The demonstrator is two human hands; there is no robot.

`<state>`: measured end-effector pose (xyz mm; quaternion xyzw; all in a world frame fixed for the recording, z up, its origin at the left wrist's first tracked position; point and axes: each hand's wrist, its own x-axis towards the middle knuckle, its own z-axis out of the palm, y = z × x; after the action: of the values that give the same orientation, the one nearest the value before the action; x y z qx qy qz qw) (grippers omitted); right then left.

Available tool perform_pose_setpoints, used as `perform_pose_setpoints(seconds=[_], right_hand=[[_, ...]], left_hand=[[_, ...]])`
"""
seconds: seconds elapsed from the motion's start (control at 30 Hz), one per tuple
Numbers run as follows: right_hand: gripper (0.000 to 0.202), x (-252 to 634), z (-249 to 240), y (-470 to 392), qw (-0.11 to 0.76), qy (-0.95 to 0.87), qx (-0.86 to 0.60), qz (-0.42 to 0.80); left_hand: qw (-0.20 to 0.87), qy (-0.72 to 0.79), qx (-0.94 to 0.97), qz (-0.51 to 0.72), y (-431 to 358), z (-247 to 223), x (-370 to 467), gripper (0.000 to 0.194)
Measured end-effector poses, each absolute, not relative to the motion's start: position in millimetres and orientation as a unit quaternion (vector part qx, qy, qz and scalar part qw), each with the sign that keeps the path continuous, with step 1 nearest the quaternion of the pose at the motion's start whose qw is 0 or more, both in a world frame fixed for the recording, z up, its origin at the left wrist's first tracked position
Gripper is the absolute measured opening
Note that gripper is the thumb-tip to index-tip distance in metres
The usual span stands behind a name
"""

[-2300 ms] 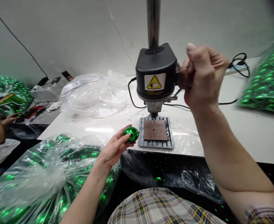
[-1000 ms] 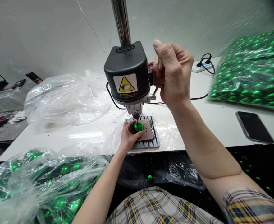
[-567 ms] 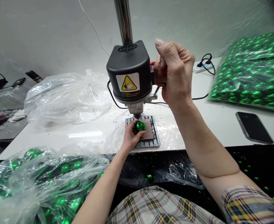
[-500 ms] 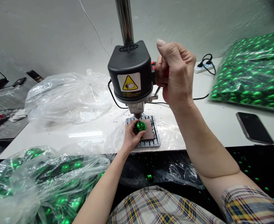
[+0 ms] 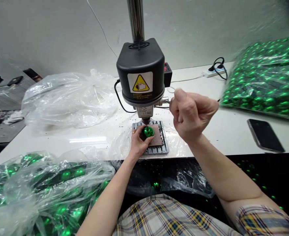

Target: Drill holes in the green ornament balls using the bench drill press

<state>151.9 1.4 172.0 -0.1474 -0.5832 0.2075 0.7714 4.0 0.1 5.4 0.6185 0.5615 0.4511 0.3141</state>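
A black drill press with a yellow warning label stands on the white table. My left hand grips a shiny green ball between thumb and fingers, on a pinkish square plate over the grey slotted base. The drill bit points down at the top of the ball; whether it is inside the ball cannot be made out. My right hand is a fist at the right of the press, closed round the end of its metal feed lever. Dark shavings lie over the base.
Clear plastic bags hold green balls at the lower left and right. An empty-looking plastic bag lies behind left. A phone and a power strip are on the right.
My right hand has moved down, with the lever now lower and the black switch box uncovered. My left hand still holds the ball in place. The view has shifted slightly.
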Motion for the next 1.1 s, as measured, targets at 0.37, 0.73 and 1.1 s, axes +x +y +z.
perform_pose_setpoints(seconds=[0.37,0.73,1.1], right_hand=[[0.046,156,142,7,0.774,-0.615,-0.101,0.115],[0.048,161,123,10,0.729,-0.678,-0.051,0.075],[0.042,153,213,34,0.769,-0.525,-0.183,0.314]], left_hand=[[0.325,0.557,0.616,0.452,-2,14,5,0.055],[0.307,0.550,0.632,0.452,-3,13,4,0.052],[0.213,0.613,0.587,0.485,-37,16,9,0.051]])
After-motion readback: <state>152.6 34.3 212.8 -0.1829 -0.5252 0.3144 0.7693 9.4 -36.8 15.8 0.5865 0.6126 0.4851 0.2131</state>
